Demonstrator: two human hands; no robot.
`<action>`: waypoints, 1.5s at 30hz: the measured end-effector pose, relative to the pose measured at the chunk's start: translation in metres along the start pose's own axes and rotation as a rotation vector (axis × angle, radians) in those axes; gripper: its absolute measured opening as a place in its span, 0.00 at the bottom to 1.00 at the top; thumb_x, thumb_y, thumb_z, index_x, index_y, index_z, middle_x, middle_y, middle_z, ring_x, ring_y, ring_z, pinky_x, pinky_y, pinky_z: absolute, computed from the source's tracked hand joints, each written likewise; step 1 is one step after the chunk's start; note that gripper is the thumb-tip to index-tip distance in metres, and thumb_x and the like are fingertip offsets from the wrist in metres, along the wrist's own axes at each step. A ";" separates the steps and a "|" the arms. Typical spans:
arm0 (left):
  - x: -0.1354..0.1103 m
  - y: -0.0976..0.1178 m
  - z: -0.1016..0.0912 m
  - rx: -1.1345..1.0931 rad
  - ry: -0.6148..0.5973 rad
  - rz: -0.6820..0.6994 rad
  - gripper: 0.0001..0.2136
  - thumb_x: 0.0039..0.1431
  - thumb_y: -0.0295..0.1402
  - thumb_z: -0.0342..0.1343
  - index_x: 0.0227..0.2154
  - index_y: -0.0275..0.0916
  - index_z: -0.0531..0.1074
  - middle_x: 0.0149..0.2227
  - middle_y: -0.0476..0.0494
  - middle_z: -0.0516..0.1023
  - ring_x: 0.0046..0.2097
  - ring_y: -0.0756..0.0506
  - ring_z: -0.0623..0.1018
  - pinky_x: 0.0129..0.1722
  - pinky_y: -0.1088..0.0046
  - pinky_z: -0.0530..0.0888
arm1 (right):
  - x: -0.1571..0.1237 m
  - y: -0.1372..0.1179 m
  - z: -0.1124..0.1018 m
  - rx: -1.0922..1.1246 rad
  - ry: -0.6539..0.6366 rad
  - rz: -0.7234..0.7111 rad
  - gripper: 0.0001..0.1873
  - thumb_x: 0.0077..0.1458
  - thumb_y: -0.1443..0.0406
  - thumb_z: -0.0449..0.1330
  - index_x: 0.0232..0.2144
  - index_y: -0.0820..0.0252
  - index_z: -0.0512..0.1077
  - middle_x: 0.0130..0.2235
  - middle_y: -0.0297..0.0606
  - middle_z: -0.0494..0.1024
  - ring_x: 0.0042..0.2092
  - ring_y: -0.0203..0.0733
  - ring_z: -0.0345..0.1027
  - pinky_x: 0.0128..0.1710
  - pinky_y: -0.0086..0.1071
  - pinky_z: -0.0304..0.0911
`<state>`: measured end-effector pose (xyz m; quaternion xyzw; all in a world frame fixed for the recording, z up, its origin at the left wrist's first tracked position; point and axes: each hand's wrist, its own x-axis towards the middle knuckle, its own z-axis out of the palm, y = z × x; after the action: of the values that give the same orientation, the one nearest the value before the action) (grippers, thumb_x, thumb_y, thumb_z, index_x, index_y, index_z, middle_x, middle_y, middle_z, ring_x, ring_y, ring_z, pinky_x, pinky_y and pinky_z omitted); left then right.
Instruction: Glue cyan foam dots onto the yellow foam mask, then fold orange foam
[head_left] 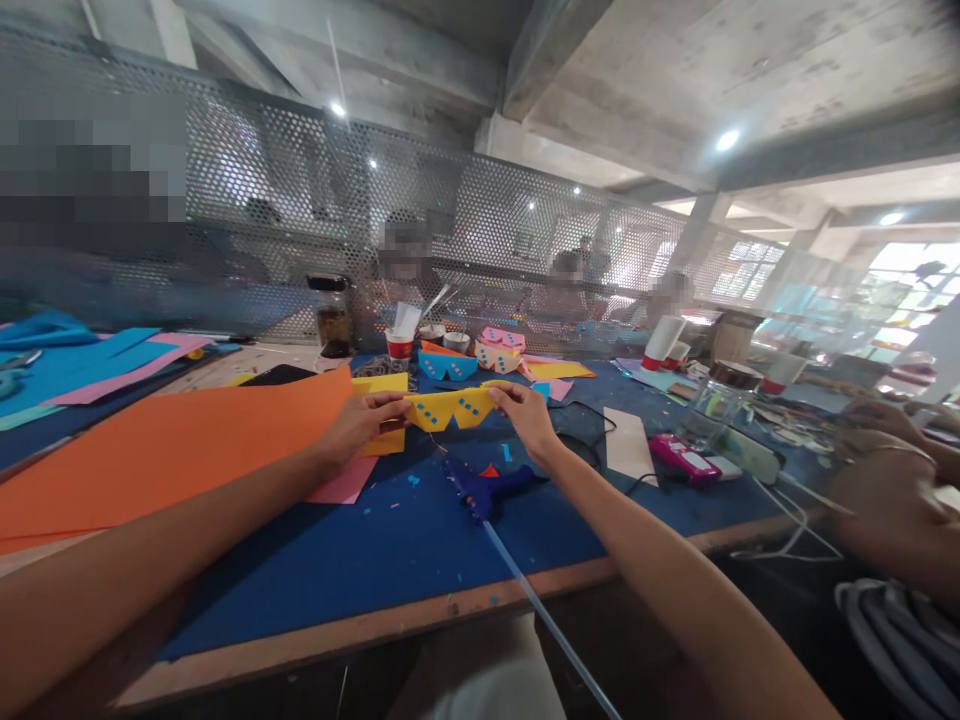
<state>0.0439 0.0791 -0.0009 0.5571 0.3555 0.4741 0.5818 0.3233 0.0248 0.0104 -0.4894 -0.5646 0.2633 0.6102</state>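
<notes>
Nearest to us, the wooden edge of the table (390, 625) is running across the bottom of the view, with a blue mat (390, 550) covering the top behind it. A blue glue gun (487, 490) is lying on the mat between our forearms, and its clear glue stick (544, 615) is pointing back over the edge toward us.

Just past the gun we are holding a yellow zigzag strip (450, 408) with small blue squares a little above the mat, stretched level between both hands. Our left hand (367, 420) is pinching the strip's left end, fingers curled and closed on the paper. Our right hand (525, 415) is pinching the right end between thumb and fingertips, the other fingers lightly bent.

A large orange sheet (172, 440) is lying under our left forearm, with a pink sheet (345, 485) peeking out beside it. To the right, a white paper strip (626, 440) and a pink device (682, 460) are resting on the mat, and a co-worker's hand (885, 420) is working well apart from ours.

Farther back, a blue zigzag piece (448, 366) and a pink one (501, 340) are sitting near a red-and-white cup (400, 345). A perforated metal screen (300, 200) is closing off the far side.
</notes>
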 end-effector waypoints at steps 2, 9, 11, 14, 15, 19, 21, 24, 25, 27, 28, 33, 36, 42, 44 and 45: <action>-0.001 0.001 0.000 0.010 -0.001 -0.009 0.22 0.37 0.45 0.80 0.35 0.38 0.85 0.41 0.39 0.89 0.41 0.43 0.85 0.40 0.73 0.83 | 0.000 0.000 0.000 0.005 0.001 0.004 0.16 0.52 0.54 0.68 0.36 0.59 0.86 0.30 0.36 0.82 0.32 0.40 0.71 0.32 0.31 0.68; -0.012 0.008 0.008 0.001 -0.001 -0.058 0.16 0.42 0.36 0.78 0.34 0.38 0.84 0.39 0.39 0.88 0.36 0.44 0.85 0.35 0.73 0.83 | -0.002 -0.002 0.002 0.021 0.010 0.012 0.17 0.52 0.54 0.67 0.37 0.60 0.84 0.31 0.37 0.83 0.32 0.40 0.73 0.34 0.33 0.71; -0.015 0.009 0.012 -0.019 0.002 -0.065 0.13 0.45 0.34 0.76 0.34 0.38 0.83 0.39 0.40 0.88 0.36 0.45 0.85 0.37 0.73 0.83 | -0.002 -0.003 0.003 0.022 0.013 0.012 0.17 0.52 0.54 0.67 0.38 0.61 0.84 0.32 0.38 0.83 0.32 0.40 0.73 0.34 0.33 0.72; -0.017 0.009 0.016 -0.044 0.012 -0.067 0.11 0.48 0.31 0.74 0.35 0.38 0.82 0.39 0.41 0.88 0.38 0.44 0.86 0.41 0.72 0.84 | -0.002 -0.004 0.004 0.022 0.018 0.011 0.17 0.52 0.54 0.67 0.38 0.61 0.84 0.32 0.37 0.83 0.31 0.40 0.73 0.34 0.33 0.72; -0.017 0.008 0.017 -0.048 0.013 -0.068 0.11 0.48 0.30 0.73 0.35 0.37 0.82 0.39 0.41 0.88 0.39 0.44 0.87 0.42 0.72 0.84 | -0.002 -0.004 0.004 0.021 0.019 0.011 0.17 0.52 0.54 0.67 0.37 0.61 0.84 0.32 0.37 0.83 0.31 0.40 0.73 0.34 0.33 0.73; -0.016 0.007 0.019 -0.034 0.022 -0.053 0.16 0.46 0.29 0.74 0.40 0.38 0.81 0.41 0.42 0.87 0.40 0.44 0.87 0.42 0.72 0.83 | -0.003 -0.005 0.004 0.015 0.022 0.018 0.17 0.52 0.54 0.67 0.37 0.61 0.84 0.31 0.37 0.82 0.31 0.40 0.74 0.35 0.33 0.73; -0.016 0.006 0.019 -0.019 0.025 -0.037 0.21 0.42 0.28 0.76 0.42 0.38 0.81 0.42 0.42 0.87 0.41 0.43 0.87 0.42 0.71 0.83 | -0.003 -0.005 0.004 0.012 0.024 0.023 0.17 0.52 0.54 0.67 0.37 0.61 0.84 0.31 0.38 0.83 0.32 0.41 0.74 0.35 0.34 0.74; -0.016 0.005 0.019 0.012 0.019 -0.019 0.26 0.38 0.29 0.78 0.44 0.38 0.79 0.40 0.42 0.87 0.41 0.42 0.86 0.42 0.68 0.82 | -0.004 -0.005 0.005 0.008 0.026 0.029 0.17 0.52 0.54 0.67 0.38 0.60 0.84 0.32 0.38 0.83 0.32 0.41 0.74 0.35 0.34 0.74; -0.017 0.005 0.020 0.024 0.015 -0.015 0.28 0.37 0.29 0.79 0.44 0.37 0.79 0.40 0.42 0.87 0.40 0.42 0.86 0.42 0.68 0.82 | -0.004 -0.006 0.005 0.008 0.025 0.030 0.17 0.52 0.54 0.67 0.37 0.60 0.84 0.33 0.38 0.83 0.32 0.41 0.74 0.35 0.34 0.74; -0.019 0.007 0.021 0.044 0.011 -0.008 0.30 0.36 0.30 0.79 0.46 0.37 0.78 0.40 0.42 0.87 0.38 0.43 0.85 0.41 0.67 0.82 | -0.004 -0.006 0.006 0.009 0.022 0.030 0.17 0.52 0.54 0.67 0.37 0.60 0.84 0.33 0.38 0.84 0.32 0.41 0.74 0.35 0.34 0.74; -0.020 0.007 0.022 0.053 0.011 -0.005 0.30 0.35 0.30 0.79 0.46 0.37 0.78 0.40 0.42 0.87 0.37 0.43 0.85 0.40 0.67 0.81 | -0.004 -0.006 0.006 0.010 0.019 0.029 0.16 0.52 0.54 0.68 0.37 0.60 0.84 0.33 0.38 0.84 0.32 0.41 0.74 0.35 0.34 0.74; -0.024 0.012 0.025 0.093 0.031 0.014 0.29 0.35 0.32 0.79 0.45 0.38 0.77 0.39 0.46 0.86 0.37 0.44 0.84 0.36 0.71 0.80 | -0.006 -0.006 0.007 0.018 0.009 0.018 0.15 0.53 0.56 0.66 0.36 0.60 0.84 0.32 0.38 0.83 0.31 0.41 0.73 0.34 0.34 0.73; -0.025 0.012 0.025 0.109 0.039 0.015 0.29 0.35 0.33 0.79 0.45 0.38 0.78 0.38 0.46 0.85 0.36 0.45 0.83 0.34 0.71 0.79 | -0.007 -0.006 0.007 0.018 0.004 0.017 0.15 0.53 0.56 0.66 0.37 0.60 0.84 0.31 0.37 0.82 0.31 0.41 0.73 0.35 0.34 0.73; -0.025 0.010 0.026 0.107 0.033 0.013 0.30 0.36 0.35 0.78 0.46 0.39 0.77 0.40 0.46 0.85 0.38 0.43 0.84 0.33 0.72 0.78 | -0.006 -0.005 0.007 0.011 0.003 0.025 0.15 0.53 0.55 0.67 0.37 0.59 0.84 0.31 0.37 0.83 0.31 0.41 0.73 0.35 0.34 0.73; -0.025 0.010 0.025 0.096 0.026 0.010 0.30 0.37 0.34 0.78 0.47 0.39 0.77 0.41 0.44 0.85 0.39 0.43 0.84 0.34 0.72 0.79 | -0.006 -0.005 0.007 0.009 0.005 0.030 0.15 0.53 0.55 0.67 0.37 0.59 0.84 0.32 0.38 0.83 0.31 0.41 0.73 0.34 0.34 0.73; -0.025 0.010 0.025 0.089 0.023 0.009 0.31 0.37 0.34 0.78 0.47 0.40 0.77 0.43 0.44 0.86 0.40 0.43 0.84 0.35 0.72 0.79 | -0.006 -0.004 0.007 0.008 0.006 0.033 0.15 0.53 0.55 0.67 0.37 0.59 0.83 0.32 0.38 0.83 0.31 0.41 0.74 0.34 0.34 0.73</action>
<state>0.0585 0.0466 0.0093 0.5787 0.3802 0.4668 0.5502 0.3144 0.0197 0.0108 -0.4970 -0.5537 0.2740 0.6094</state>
